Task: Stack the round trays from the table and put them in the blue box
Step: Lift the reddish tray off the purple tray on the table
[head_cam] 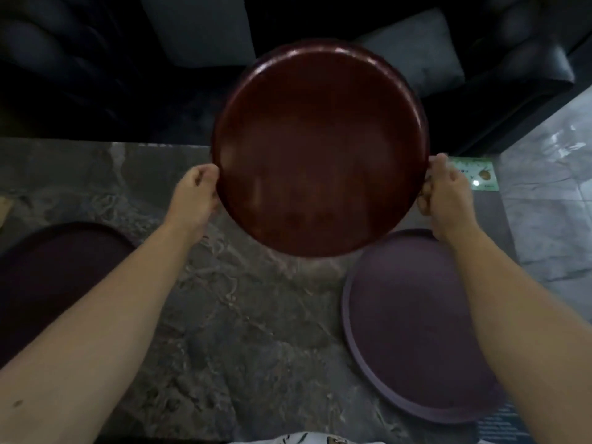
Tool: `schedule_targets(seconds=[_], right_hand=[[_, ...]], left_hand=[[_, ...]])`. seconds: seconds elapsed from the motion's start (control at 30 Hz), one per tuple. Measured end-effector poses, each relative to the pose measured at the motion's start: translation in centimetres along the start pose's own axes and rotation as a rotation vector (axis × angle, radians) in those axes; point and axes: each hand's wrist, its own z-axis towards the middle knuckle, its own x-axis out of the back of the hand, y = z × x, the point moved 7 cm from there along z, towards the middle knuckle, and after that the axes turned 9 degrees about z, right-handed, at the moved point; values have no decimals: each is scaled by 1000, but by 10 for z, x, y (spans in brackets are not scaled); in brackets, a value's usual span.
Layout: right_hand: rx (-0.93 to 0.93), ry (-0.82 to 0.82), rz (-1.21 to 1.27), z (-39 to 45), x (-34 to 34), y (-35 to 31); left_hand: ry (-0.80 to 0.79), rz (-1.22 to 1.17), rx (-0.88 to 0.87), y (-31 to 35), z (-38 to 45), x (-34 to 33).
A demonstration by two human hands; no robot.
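Observation:
A glossy dark red round tray [320,149] is held up above the marble table [230,315], tilted toward me. My left hand [195,195] grips its left rim and my right hand [445,193] grips its right rim. A purple round tray [413,331] lies flat on the table under my right forearm. A darker round tray [54,283] lies flat at the table's left side, partly cut off by the frame edge. No blue box shows in the head view.
A black leather sofa [96,59] with grey cushions [416,56] stands beyond the table's far edge. A small green card [477,174] lies at the table's far right corner. Grey tiled floor [551,187] runs along the right.

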Motion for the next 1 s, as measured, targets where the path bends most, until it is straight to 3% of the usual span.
schedule_targets(seconds=[0.1, 0.17, 0.27, 0.33, 0.53, 0.77, 1.0], right_hand=[[-24, -56, 148, 3, -24, -20], [-14, -82, 116, 4, -40, -21], [78, -73, -52, 4, -57, -4], [124, -98, -189, 6, -64, 17], [97, -152, -669, 11, -87, 77], [163, -131, -1016, 11, -113, 112], [208, -117, -1139, 11, -123, 130]], left_hand=[[31, -248, 125, 10, -4, 22], [73, -260, 192, 6, -5, 31], [210, 96, 30, -1, -8, 51], [189, 271, -75, -13, -4, 60], [84, 695, 1, -60, 21, 69], [102, 1037, -37, -89, 42, 71], [136, 1202, -144, -109, 53, 67]])
